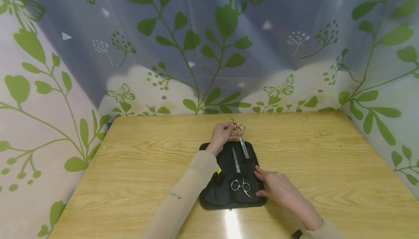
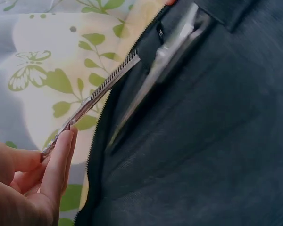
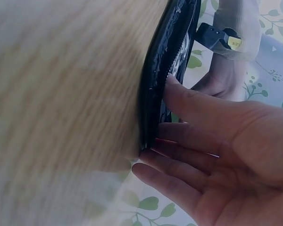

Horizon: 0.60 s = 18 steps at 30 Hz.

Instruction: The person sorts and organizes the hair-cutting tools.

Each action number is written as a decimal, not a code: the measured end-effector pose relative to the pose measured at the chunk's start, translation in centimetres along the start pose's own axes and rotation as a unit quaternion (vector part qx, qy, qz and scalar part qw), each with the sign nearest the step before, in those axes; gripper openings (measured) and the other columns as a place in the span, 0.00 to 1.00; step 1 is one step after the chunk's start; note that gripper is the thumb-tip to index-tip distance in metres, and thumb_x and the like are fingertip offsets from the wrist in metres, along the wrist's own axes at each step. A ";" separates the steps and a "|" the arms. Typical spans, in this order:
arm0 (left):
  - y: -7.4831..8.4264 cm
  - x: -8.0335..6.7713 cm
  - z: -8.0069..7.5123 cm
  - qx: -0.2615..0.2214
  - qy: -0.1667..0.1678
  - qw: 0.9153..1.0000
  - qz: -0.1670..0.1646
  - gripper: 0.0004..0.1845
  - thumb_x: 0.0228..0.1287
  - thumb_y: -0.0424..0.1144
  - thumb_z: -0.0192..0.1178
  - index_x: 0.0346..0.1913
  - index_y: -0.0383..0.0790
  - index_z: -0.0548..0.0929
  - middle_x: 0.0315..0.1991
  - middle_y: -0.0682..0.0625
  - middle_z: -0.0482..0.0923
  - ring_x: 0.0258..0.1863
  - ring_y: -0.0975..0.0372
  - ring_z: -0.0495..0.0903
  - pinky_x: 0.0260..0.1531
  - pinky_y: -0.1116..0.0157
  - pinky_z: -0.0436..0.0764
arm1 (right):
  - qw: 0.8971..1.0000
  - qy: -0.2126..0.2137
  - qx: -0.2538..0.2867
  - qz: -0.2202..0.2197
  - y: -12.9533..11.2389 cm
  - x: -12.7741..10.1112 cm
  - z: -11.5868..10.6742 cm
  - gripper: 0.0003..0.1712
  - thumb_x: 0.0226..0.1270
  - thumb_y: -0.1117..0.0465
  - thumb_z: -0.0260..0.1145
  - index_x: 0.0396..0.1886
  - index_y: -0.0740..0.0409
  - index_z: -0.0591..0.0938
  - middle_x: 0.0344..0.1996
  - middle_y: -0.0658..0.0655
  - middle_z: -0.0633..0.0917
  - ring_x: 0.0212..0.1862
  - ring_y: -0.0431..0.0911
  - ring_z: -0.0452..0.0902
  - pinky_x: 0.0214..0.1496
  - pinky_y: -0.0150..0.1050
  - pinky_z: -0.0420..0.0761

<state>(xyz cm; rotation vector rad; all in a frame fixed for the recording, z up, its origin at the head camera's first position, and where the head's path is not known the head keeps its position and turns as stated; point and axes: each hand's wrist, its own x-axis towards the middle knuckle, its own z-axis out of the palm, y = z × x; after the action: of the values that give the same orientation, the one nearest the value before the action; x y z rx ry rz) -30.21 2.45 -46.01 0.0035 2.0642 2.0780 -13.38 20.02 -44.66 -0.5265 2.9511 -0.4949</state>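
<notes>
A black zip case [image 1: 225, 159] lies unfolded on the table. My left hand [image 1: 222, 135] pinches the handle end of a pair of thinning scissors [image 1: 243, 146] at the case's far edge. Their toothed blade [image 2: 114, 77] points back over the case in the left wrist view. A second pair of scissors [image 1: 240, 185] lies in the case, handles toward me, its middle passing under a strap. At the right side my right hand [image 1: 281, 188] holds the case edge, thumb on the zipper rim and fingers along the outer side [image 3: 151, 89].
The wooden table [image 1: 147, 148] runs up to a leaf-patterned cloth [image 1: 203, 50] at the back and sides. A thin dark strip [image 1: 216, 194] shows in the left half of the case. A black wrist camera with a yellow tag [image 1: 219, 171] overlaps the case.
</notes>
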 end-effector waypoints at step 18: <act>-0.7 -0.1 0.1 0.023 0.014 1.000 0.007 0.08 0.70 0.26 0.60 0.48 0.25 0.81 0.40 0.32 0.87 0.34 0.51 0.90 0.37 0.62 0.88 | 1.000 0.014 -0.008 -0.013 0.0 -0.1 0.4 0.38 0.48 0.57 0.81 0.58 0.71 0.82 0.64 0.67 0.79 0.49 0.63 0.85 0.48 0.54 0.84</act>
<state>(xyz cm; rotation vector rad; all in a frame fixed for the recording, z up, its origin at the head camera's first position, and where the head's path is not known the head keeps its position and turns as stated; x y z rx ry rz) -29.98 2.53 -46.66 -0.0022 2.1345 2.0492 -13.19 19.90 -45.05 -0.5638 2.9819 -0.4855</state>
